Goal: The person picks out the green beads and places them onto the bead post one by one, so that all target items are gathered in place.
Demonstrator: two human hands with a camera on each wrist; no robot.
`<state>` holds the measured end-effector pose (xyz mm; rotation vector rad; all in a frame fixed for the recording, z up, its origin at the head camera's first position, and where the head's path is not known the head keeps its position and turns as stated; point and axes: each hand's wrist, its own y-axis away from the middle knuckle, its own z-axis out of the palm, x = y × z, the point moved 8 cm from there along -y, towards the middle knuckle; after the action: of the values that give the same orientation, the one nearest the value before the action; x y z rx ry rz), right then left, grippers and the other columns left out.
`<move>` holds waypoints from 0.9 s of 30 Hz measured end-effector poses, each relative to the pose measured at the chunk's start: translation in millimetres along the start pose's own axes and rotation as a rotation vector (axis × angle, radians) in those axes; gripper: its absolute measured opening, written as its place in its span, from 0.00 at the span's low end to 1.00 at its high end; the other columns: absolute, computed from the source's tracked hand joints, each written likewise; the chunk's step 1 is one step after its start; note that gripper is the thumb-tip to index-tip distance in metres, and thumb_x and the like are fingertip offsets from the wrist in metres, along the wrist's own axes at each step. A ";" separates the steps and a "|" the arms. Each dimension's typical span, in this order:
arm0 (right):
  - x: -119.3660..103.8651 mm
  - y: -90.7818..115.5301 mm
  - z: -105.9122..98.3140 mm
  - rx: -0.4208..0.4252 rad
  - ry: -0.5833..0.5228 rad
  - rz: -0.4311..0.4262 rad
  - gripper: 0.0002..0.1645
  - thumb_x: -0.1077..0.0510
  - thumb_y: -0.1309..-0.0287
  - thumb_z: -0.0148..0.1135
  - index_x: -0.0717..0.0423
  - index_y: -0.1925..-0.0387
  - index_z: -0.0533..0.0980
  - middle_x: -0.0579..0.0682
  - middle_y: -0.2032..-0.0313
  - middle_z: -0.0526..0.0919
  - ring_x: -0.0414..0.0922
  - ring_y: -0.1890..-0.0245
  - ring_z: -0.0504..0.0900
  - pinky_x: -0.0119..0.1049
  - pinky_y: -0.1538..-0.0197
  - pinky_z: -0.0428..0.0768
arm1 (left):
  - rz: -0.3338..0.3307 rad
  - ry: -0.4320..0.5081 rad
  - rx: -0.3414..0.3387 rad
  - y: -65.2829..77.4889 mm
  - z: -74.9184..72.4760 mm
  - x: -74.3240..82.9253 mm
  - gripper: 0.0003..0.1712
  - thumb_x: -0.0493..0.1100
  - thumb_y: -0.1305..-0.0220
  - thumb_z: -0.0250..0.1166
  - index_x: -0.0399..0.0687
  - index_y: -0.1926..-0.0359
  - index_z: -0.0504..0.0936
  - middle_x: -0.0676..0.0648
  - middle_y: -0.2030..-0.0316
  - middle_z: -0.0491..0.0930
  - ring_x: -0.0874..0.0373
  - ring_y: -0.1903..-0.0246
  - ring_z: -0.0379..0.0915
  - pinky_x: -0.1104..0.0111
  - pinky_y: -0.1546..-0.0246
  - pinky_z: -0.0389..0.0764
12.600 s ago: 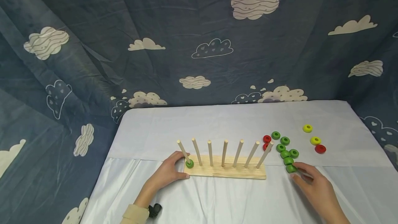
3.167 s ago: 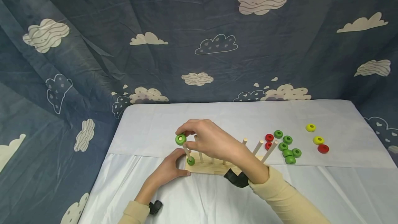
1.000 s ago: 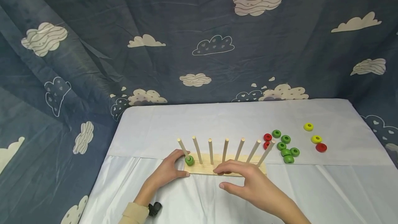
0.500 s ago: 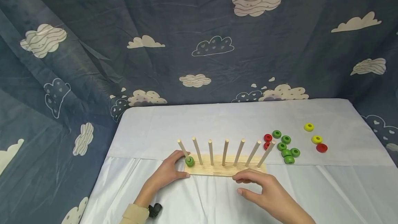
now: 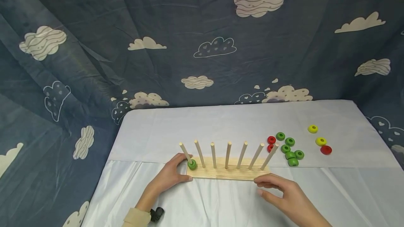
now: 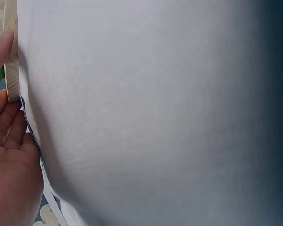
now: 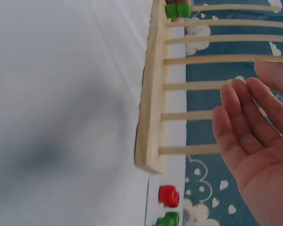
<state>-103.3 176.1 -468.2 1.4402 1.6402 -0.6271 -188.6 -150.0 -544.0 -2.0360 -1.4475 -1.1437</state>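
A wooden peg board (image 5: 231, 173) with a row of upright pegs lies near the table's front. Two green beads (image 7: 178, 10) are stacked at the foot of its leftmost peg. My left hand (image 5: 169, 173) grips the board's left end, thumb at the front edge and fingers behind. In the left wrist view, the board's end (image 6: 12, 80) sits between thumb and fingers. Just off the board's front right corner hovers my right hand (image 5: 285, 193), fingers relaxed and holding nothing. The right wrist view confirms that hand's palm (image 7: 269, 174) is bare.
To the right of the board lie several loose green beads (image 5: 290, 142) and two red beads (image 5: 271, 139). Farther right are two yellow beads (image 5: 312, 129) and another red bead (image 5: 326, 150). A white cloth (image 5: 157, 132) covers the table, with a cloud-patterned curtain (image 5: 176, 66) behind.
A second green bead, pinched above the leftmost peg earlier, now sits on it. My right hand has let go and moved right along the board. The left hand keeps its grip.
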 end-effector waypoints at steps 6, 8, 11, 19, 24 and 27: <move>14.8 3.0 -6.6 0.054 0.021 0.096 0.16 0.53 0.43 0.71 0.45 0.53 0.81 0.43 0.54 0.83 0.42 0.56 0.82 0.55 0.45 0.78 | -0.004 0.002 0.001 0.0 0.4 -0.4 0.43 0.47 0.53 0.79 0.57 0.34 0.72 0.58 0.39 0.70 0.51 0.31 0.56 0.48 0.31 0.56; 17.1 3.7 -10.6 0.083 0.037 0.084 0.15 0.53 0.42 0.71 0.46 0.53 0.81 0.42 0.55 0.83 0.41 0.57 0.82 0.54 0.45 0.79 | -0.006 0.006 0.001 0.0 0.6 -0.8 0.43 0.47 0.53 0.79 0.57 0.34 0.72 0.58 0.39 0.70 0.51 0.31 0.56 0.48 0.31 0.56; 21.1 4.4 -16.1 0.119 0.053 0.082 0.16 0.54 0.41 0.70 0.49 0.51 0.81 0.41 0.56 0.84 0.40 0.58 0.82 0.54 0.46 0.79 | -0.007 0.008 0.001 0.2 0.7 -0.6 0.43 0.47 0.53 0.79 0.57 0.34 0.72 0.58 0.39 0.70 0.51 0.31 0.57 0.48 0.31 0.56; 40.1 7.0 -26.4 0.170 0.092 0.151 0.20 0.52 0.38 0.67 0.55 0.46 0.79 0.46 0.54 0.84 0.44 0.56 0.82 0.54 0.47 0.79 | -0.003 0.008 -0.003 0.0 0.8 0.3 0.43 0.47 0.53 0.79 0.56 0.34 0.72 0.57 0.39 0.71 0.50 0.31 0.57 0.47 0.31 0.57; 51.6 8.8 -34.8 0.239 0.123 0.170 0.21 0.54 0.36 0.65 0.57 0.44 0.78 0.51 0.52 0.83 0.47 0.56 0.81 0.51 0.49 0.81 | -0.004 0.005 -0.001 0.1 0.6 0.8 0.43 0.48 0.53 0.79 0.56 0.34 0.72 0.57 0.39 0.70 0.50 0.31 0.56 0.47 0.31 0.56; 56.4 9.3 -41.7 0.309 0.153 0.165 0.20 0.55 0.36 0.65 0.56 0.44 0.78 0.52 0.51 0.83 0.48 0.56 0.81 0.47 0.51 0.82 | -0.009 0.007 0.001 0.1 0.7 0.9 0.43 0.47 0.53 0.79 0.56 0.35 0.72 0.57 0.39 0.71 0.50 0.31 0.56 0.47 0.31 0.56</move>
<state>-104.5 242.5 -492.5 1.8671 1.5680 -0.7134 -188.2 -149.1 -543.7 -2.0247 -1.4557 -1.1521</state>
